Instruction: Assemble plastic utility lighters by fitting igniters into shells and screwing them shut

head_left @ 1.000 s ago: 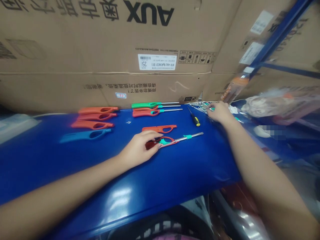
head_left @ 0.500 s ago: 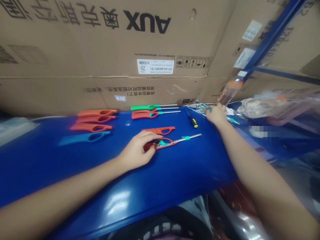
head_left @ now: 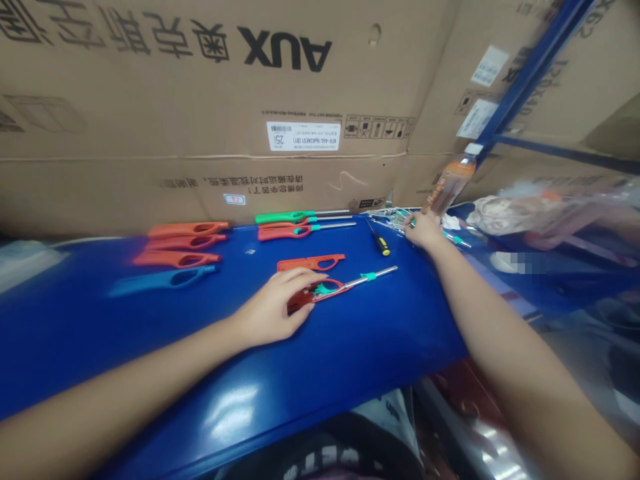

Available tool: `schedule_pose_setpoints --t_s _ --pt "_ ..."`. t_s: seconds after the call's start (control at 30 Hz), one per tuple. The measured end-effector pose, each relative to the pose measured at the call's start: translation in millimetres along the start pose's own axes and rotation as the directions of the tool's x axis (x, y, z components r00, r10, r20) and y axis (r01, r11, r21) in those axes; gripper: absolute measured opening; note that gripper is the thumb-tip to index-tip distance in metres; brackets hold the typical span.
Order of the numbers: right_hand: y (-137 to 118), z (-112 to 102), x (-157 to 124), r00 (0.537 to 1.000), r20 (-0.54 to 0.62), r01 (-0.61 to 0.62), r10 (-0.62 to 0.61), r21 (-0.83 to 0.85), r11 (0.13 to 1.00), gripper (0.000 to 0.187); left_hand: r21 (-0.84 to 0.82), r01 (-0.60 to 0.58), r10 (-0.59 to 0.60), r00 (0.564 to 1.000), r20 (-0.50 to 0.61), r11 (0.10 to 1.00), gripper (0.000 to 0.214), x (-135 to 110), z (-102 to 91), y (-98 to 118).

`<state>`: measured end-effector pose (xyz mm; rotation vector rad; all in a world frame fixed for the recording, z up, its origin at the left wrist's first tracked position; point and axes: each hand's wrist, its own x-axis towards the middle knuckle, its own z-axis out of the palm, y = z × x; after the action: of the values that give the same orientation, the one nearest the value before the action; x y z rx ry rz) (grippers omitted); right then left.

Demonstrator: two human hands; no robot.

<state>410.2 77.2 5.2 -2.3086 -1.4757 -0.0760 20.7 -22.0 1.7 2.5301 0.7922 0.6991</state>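
Observation:
My left hand curls round the handle end of an opened red long-neck lighter lying on the blue table. Its metal tube carries a green piece and points right. Just behind it lies a loose orange-red lighter shell half. My right hand reaches into a pile of thin metal lighter tubes with green parts at the back. Its fingers are bent together, and what they pinch is hidden. Left of that pile lies a yellow-and-black screwdriver.
Red lighter shells and a blue one lie at the left. A green lighter and red ones sit at the back. Cardboard boxes wall the back. An orange drink bottle and plastic bags are at the right.
The whole view has shifted slightly. My right hand stays at the tube pile, its fingers lower among the tubes. My left hand keeps its hold on the red lighter.

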Motion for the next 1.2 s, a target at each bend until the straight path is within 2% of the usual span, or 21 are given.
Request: schedule_pose_setpoints --t_s 0.23,0.37,0.47,0.57,0.7,0.87,1.03,1.1,1.2 --pt "-3 -7 -7 0.990 -0.126 0.070 -0.065 0.036 0.997 0.015 0.002 -0.026 0.026 1.000 -0.010 1.000 0.045 0 1.9 -3" --pt "-17 -19 -13 0.965 -0.238 0.143 -0.112 0.118 0.983 0.020 -0.009 -0.037 0.037 0.999 -0.031 0.999 0.044 0 1.7 -1" --pt "-39 -26 -26 0.924 -0.293 0.336 -0.244 0.322 0.885 0.020 -0.015 -0.021 0.019 0.997 -0.076 1.000 0.044 1 0.5 2" --pt "-68 -28 -54 0.889 -0.265 0.457 -0.374 0.559 0.692 0.025 -0.042 0.025 -0.032 0.985 -0.168 0.999 0.044 2 0.7 2" --pt "-103 -28 -107 0.792 -0.184 0.517 -0.582 0.710 0.478 0.020 -0.091 0.089 -0.109 0.963 -0.248 0.992 0.045 3 2.4 -3" --pt "-120 -32 -152 0.618 -0.174 0.608 -0.766 0.724 0.326 0.015 -0.144 0.035 -0.080 0.944 -0.321 0.989 0.030 3 1.6 -5" --pt "-121 -29 -158 0.454 -0.156 0.718 -0.877 0.647 0.257 0.014 -0.165 -0.022 -0.041 0.929 -0.369 0.986 0.021 2 -0.3 1" --pt "-120 -27 -156 0.416 -0.134 0.724 -0.899 0.647 0.239 0.014 -0.170 -0.027 -0.040 0.925 -0.378 0.985 0.017 3 -0.9 4" --pt "-115 -28 -151 0.397 -0.077 0.707 -0.915 0.660 0.252 0.012 -0.174 0.031 -0.100 0.910 -0.403 0.984 0.014 4 -2.4 5"
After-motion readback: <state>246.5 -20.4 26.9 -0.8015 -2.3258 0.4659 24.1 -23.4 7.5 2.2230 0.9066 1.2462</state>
